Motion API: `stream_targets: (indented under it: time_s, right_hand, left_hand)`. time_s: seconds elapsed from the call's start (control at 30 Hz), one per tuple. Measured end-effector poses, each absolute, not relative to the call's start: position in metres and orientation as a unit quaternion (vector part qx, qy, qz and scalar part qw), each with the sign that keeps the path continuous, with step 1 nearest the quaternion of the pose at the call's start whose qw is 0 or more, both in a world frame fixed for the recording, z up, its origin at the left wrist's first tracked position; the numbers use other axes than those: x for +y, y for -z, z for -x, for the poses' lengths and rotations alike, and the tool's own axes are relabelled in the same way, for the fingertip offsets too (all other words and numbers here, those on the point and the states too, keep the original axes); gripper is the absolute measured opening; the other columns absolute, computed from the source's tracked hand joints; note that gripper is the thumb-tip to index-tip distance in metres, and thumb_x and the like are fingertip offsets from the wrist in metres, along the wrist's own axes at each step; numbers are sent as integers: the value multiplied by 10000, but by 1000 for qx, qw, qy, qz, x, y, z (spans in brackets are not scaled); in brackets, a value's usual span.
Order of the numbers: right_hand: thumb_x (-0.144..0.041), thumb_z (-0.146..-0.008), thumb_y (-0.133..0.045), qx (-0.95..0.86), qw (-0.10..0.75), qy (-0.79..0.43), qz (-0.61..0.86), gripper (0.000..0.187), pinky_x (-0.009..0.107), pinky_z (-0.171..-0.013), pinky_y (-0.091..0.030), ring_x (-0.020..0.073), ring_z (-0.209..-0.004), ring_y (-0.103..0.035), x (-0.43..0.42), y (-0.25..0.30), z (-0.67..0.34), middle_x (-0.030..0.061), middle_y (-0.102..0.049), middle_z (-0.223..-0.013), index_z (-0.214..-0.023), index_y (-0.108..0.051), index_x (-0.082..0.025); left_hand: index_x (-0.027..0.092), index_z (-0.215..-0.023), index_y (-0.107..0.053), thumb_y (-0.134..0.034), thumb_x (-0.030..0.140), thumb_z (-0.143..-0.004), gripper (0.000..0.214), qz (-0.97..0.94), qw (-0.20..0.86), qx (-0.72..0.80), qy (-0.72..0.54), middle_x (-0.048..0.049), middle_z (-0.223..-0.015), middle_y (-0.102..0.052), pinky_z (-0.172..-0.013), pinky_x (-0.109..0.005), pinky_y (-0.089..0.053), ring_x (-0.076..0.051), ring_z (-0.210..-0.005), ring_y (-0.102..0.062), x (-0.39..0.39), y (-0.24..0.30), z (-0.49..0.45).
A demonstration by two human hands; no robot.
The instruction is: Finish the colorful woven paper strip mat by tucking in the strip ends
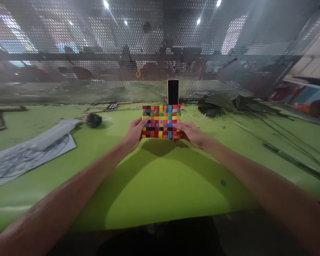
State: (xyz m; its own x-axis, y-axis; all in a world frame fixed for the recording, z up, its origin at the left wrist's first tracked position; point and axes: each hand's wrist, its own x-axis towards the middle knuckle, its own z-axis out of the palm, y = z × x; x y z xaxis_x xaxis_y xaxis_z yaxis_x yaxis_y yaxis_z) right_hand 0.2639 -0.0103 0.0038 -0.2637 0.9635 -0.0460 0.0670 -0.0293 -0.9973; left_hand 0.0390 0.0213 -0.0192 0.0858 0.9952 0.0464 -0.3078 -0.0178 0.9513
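Observation:
A small rectangular woven mat (161, 122) of bright ribbon-like strips in red, yellow, blue, green, purple, orange and black is held up in front of me. My left hand (135, 131) grips its left edge, thumb across the front and fingers behind. On the right edge my right hand (192, 133) pinches it in the same way, its thumb over the lower part. The mat hovers above the green tabletop (154, 192) and throws a shadow below. Fingers behind the mat are mostly hidden.
Behind the mat a phone (173, 91) stands upright against a perforated metal screen (96, 64). Leftward lie a printed sheet (61, 145), a rolled plastic piece (53, 134) and a dark ball (93, 120). Dried palm leaves (218, 105) and a dark stick (293, 160) lie rightward.

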Motion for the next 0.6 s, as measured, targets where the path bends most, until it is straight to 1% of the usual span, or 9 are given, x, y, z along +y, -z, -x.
stream_targets:
  time_s: [0.07, 0.13, 0.17, 0.23, 0.3, 0.37, 0.47, 0.6]
  right_hand:
    - [-318, -921, -627, -576, 418, -544, 445, 243, 335, -796, -615, 153, -754, -685, -6, 1, -266, 73, -734, -825, -769, -724, -155]
    - [-351, -906, -639, -572, 436, -544, 431, 242, 342, -785, -619, 155, -747, -687, -1, 6, -267, 65, -736, -832, -783, -725, -161]
    - [-360, -902, -643, -570, 444, -545, 425, 237, 340, -774, -622, 154, -739, -687, 0, 8, -268, 62, -738, -838, -795, -725, -166]
    - [-346, -874, -682, -568, 449, -539, 430, 188, 324, -751, -624, 147, -719, -688, 1, 10, -268, 59, -742, -844, -817, -723, -172]
    - [-296, -822, -745, -577, 434, -530, 444, 129, 312, -726, -623, 143, -694, -690, -1, 9, -267, 55, -742, -819, -839, -711, -173]
    - [-257, -770, -793, -598, 403, -528, 449, 146, 312, -688, -618, 147, -648, -685, -5, 7, -266, 47, -732, -749, -831, -694, -169]
    - [-282, -740, -814, -632, 364, -525, 439, 188, 316, -655, -600, 144, -579, -665, -10, 6, -265, 47, -715, -663, -748, -681, -149]
    - [-321, -731, -818, -658, 343, -527, 414, 213, 315, -643, -590, 157, -604, -683, -9, 6, -266, 65, -737, -691, -741, -710, -138]
  left_hand:
    - [160, -975, -700, -699, 332, -865, 205, -468, 598, 393, -518, -95, -959, -769, -738, -324, -633, -191, -817, -743, 17, 17, -39]
    - [142, -955, -699, -725, 353, -840, 241, -513, 597, 393, -475, -109, -920, -768, -665, -323, -629, -193, -727, -735, 13, 16, -40]
    - [134, -935, -700, -732, 377, -831, 267, -541, 585, 395, -458, -110, -863, -765, -605, -312, -616, -185, -651, -720, 12, 17, -41]
    - [127, -880, -700, -737, 433, -814, 315, -587, 545, 413, -433, -96, -748, -746, -474, -268, -550, -156, -507, -663, 10, 19, -42]
    - [133, -816, -691, -741, 472, -798, 343, -608, 508, 436, -427, -76, -667, -720, -386, -233, -464, -133, -430, -610, 10, 22, -43]
    - [137, -780, -684, -740, 483, -793, 351, -612, 493, 436, -437, -64, -628, -702, -376, -231, -448, -131, -421, -601, 10, 25, -44]
    - [134, -748, -682, -745, 492, -784, 365, -610, 489, 423, -457, -54, -581, -680, -417, -247, -491, -142, -444, -617, 10, 27, -47]
    - [139, -762, -695, -754, 522, -762, 387, -615, 481, 432, -451, -55, -589, -690, -443, -259, -520, -145, -454, -621, 10, 28, -47]
